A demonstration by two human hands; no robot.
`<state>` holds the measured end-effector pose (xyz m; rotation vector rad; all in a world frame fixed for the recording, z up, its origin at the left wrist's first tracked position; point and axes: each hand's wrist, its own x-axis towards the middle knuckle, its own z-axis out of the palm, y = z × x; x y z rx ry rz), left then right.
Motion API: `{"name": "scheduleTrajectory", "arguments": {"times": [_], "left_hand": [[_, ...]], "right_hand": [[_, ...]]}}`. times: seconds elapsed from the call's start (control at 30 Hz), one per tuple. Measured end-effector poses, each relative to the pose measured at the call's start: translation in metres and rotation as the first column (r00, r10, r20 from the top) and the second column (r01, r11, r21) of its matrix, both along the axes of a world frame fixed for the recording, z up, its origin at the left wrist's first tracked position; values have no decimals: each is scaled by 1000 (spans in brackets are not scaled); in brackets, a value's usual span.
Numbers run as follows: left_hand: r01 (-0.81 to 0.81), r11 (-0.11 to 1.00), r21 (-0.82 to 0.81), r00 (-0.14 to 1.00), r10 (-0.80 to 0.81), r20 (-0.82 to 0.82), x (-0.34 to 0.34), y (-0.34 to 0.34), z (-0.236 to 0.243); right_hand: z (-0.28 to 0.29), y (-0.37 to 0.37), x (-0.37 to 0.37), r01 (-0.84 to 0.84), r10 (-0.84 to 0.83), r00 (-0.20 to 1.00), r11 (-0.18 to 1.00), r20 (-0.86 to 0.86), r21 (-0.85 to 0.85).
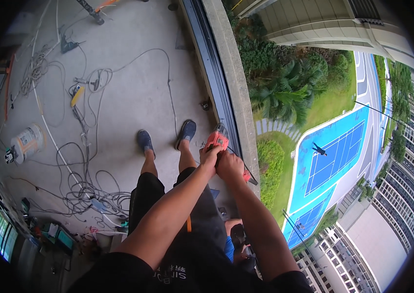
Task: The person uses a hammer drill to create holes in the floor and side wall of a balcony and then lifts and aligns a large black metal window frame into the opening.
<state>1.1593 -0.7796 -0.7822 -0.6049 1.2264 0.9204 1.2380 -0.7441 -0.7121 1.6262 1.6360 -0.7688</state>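
A red handheld power tool [218, 138] is held low over the dark metal frame track [219, 88] at the edge of the floor. My left hand [210, 158] is wrapped round its body near the front. Just behind, my right hand [230, 168] grips it too, and the tool's red rear end shows past my wrist. Its exact kind is hard to make out, and both hands hide much of the body. The dark front end sits against or just above the track; I cannot tell which.
A concrete ledge [231, 63] borders the track, with a drop to gardens and blue courts [334, 151] beyond. Tangled cables [87, 193] lie left of my feet, with a yellow-and-grey tool [76, 95], a dark drill [68, 45] and a bucket [28, 141]. Someone [236, 239] is close below my right arm.
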Motion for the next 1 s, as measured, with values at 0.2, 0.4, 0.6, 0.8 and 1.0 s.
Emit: {"name": "scheduleTrajectory", "arguments": {"times": [0.2,0.4,0.6,0.8,1.0], "left_hand": [[-74,997,-34,993,77,85,9,-5,-16],[-65,995,-72,992,73,107,11,-5,-22],[-45,997,-65,998,47,30,16,3,-23],[-31,999,-27,999,31,9,22,2,-32],[10,998,-62,999,-8,35,20,13,-33]], "right_hand": [[8,14,-1,-59,59,997,998,-40,4],[9,18,-1,-102,102,994,995,-34,11],[3,23,4,-95,96,994,995,-49,19],[-4,24,11,-83,83,995,996,-48,10],[-3,35,7,-63,63,997,998,-51,-3]]}}
